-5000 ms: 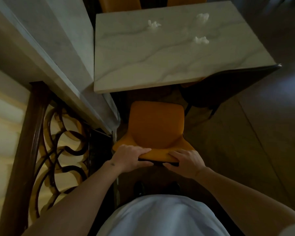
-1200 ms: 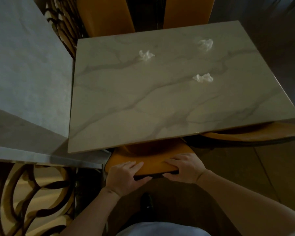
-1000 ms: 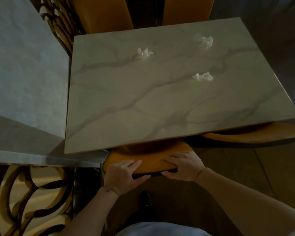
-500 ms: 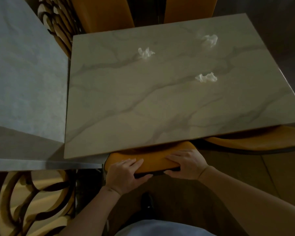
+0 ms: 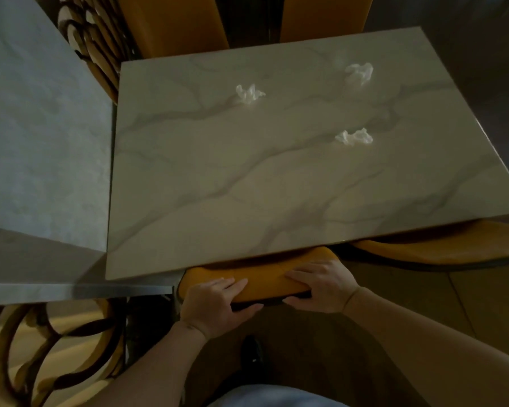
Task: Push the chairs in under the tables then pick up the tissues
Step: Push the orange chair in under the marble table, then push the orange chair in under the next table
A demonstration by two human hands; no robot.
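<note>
Fingers (image 5: 232,284) of left hand (image 5: 212,304) and right hand (image 5: 323,286) are clamping the near chair (image 5: 265,277) back, seat lying under the bench (image 5: 247,186) | right chair (image 5: 441,248) sitting tucked | three tissues (image 5: 249,94) (image 5: 360,72) (image 5: 353,137) are waiting far on it, not yet collected.

A grey stone ledge (image 5: 41,142) fills the left side; beneath its near edge stands a dark scrolled railing (image 5: 50,353) with curling ironwork; more of the same scrollwork (image 5: 97,45) shows beyond the ledge's far end; right of the ledge lies brown tiled floor (image 5: 467,304), dim and shadowed.
</note>
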